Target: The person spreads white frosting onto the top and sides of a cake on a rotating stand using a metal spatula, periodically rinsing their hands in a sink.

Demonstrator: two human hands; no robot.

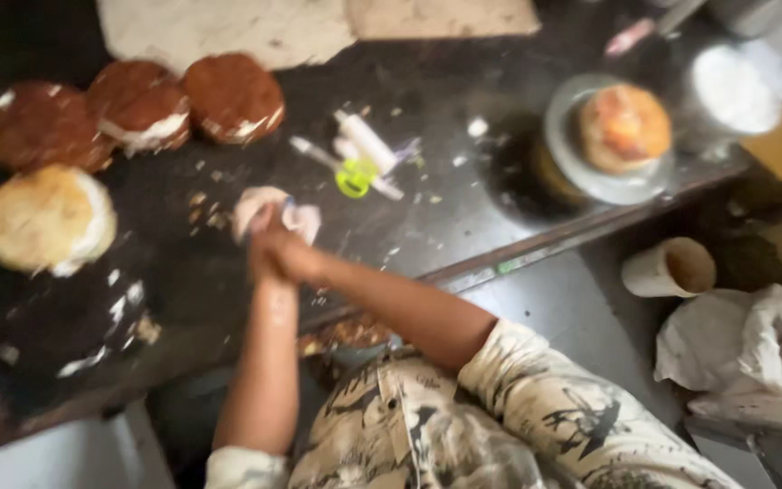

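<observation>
Both my hands meet over the dark worktop (463, 208). My left hand (262, 255) and my right hand (293, 257) are pressed together around a crumpled pale cloth or paper (269, 205) that sticks out above my fingers. The picture is blurred, so I cannot tell which fingers grip it. Just beyond the cloth lie a white tube (366, 141) and a yellow-green ring-shaped thing (353, 177). Crumbs are scattered around my hands.
Three brown round cakes with white filling (142, 104) sit at the back left, a pale round cake (42, 220) and a dark cake (65, 330) nearer. A cake on a metal turntable (622, 131) stands right. A paper cup (672, 267) and white bag (744, 340) lie below the counter edge.
</observation>
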